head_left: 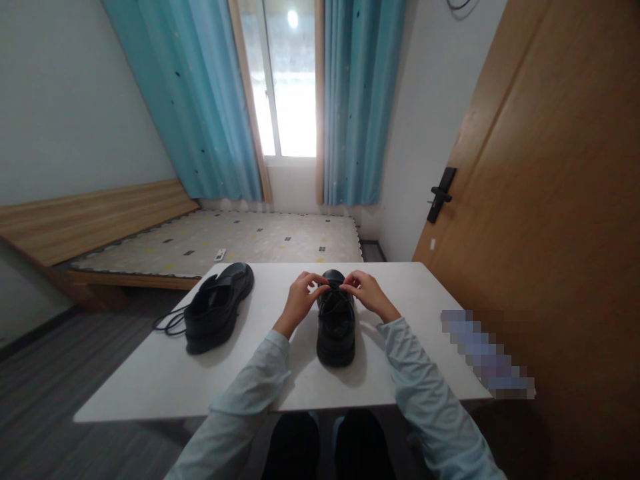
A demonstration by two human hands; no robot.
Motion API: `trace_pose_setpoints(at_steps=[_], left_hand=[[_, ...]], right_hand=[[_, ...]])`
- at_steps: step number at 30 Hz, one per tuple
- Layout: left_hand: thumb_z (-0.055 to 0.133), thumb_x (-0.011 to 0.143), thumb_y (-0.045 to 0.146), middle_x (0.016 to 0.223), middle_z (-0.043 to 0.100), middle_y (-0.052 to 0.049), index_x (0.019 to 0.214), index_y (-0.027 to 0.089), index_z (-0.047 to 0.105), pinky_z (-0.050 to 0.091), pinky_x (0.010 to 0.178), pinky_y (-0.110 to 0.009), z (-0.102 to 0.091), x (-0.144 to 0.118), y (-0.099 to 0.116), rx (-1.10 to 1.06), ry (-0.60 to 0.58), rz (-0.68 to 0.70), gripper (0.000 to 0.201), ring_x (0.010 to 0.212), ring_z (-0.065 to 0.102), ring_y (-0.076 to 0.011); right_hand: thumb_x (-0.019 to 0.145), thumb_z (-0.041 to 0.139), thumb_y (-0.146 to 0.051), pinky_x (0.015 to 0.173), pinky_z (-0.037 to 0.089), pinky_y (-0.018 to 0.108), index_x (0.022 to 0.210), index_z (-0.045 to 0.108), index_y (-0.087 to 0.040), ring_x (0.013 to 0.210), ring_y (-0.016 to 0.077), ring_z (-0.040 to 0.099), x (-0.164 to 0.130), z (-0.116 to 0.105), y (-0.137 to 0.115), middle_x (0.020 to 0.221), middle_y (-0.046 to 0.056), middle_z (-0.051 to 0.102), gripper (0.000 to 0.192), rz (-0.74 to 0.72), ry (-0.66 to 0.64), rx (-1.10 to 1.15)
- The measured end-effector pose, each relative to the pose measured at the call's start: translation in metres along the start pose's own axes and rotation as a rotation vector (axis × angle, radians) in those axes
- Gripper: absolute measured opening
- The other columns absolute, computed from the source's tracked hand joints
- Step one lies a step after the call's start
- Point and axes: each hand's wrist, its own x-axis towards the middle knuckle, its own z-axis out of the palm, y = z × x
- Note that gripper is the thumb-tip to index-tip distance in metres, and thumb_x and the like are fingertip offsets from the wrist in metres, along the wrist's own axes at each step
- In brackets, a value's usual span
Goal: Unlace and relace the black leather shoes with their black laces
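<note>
A black shoe (336, 347) stands upright on the white table in front of me, its heel toward me and its toe pointing away. My left hand (304, 293) is at the left side of its lacing, thumb and fingertips pinched on the black shoelace. From the other side, my right hand (364, 291) pinches the lace too, close to the left fingertips. The thin lace is hard to make out against the dark upper. To the left lies a second black shoe (213, 320), turned at an angle, with its loose laces (171, 324) trailing over the table's left edge.
The white table (280, 393) spans the space before me. A pixelated bluish item (487, 350) lies at its right edge. Beyond are a bed (260, 237) with a small white remote (219, 255), blue curtains, a window, and a wooden door (545, 200) on the right.
</note>
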Motion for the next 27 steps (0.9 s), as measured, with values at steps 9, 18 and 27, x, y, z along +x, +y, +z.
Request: trace_pose_setpoints(at_steps=[9,18,27], left_hand=[[0.056,0.080,0.028,0.080,0.062,-0.002,0.079,0.017,0.058,0.045,0.060,-0.023,0.000,-0.001,0.001,-0.054,-0.042,-0.047,0.011,0.071,0.058,-0.0137],[0.058,0.076,0.028,0.070,0.062,0.000,0.072,0.017,0.058,0.043,0.058,-0.022,-0.011,-0.002,-0.004,0.002,-0.033,-0.077,0.012,0.060,0.054,-0.0112],[0.056,0.072,0.018,0.077,0.066,-0.001,0.085,0.021,0.072,0.047,0.064,-0.023,-0.015,-0.002,0.002,0.062,-0.044,-0.017,0.022,0.062,0.055,-0.0107]], right_hand=[[0.072,0.064,-0.025,0.058,0.041,0.023,0.066,0.057,-0.015,0.062,0.0118,0.053,-0.001,-0.006,0.001,0.067,0.000,0.057,0.013,0.017,-0.003,-0.014],[0.064,0.064,-0.022,0.055,0.043,0.023,0.058,0.056,-0.015,0.057,0.0117,0.055,-0.002,-0.008,0.002,0.061,0.001,0.062,0.012,0.091,0.009,0.127],[0.061,0.056,-0.017,0.038,0.039,0.020,0.072,0.065,-0.012,0.043,0.0097,0.052,-0.005,-0.008,-0.006,0.053,-0.001,0.057,0.015,0.210,-0.093,0.260]])
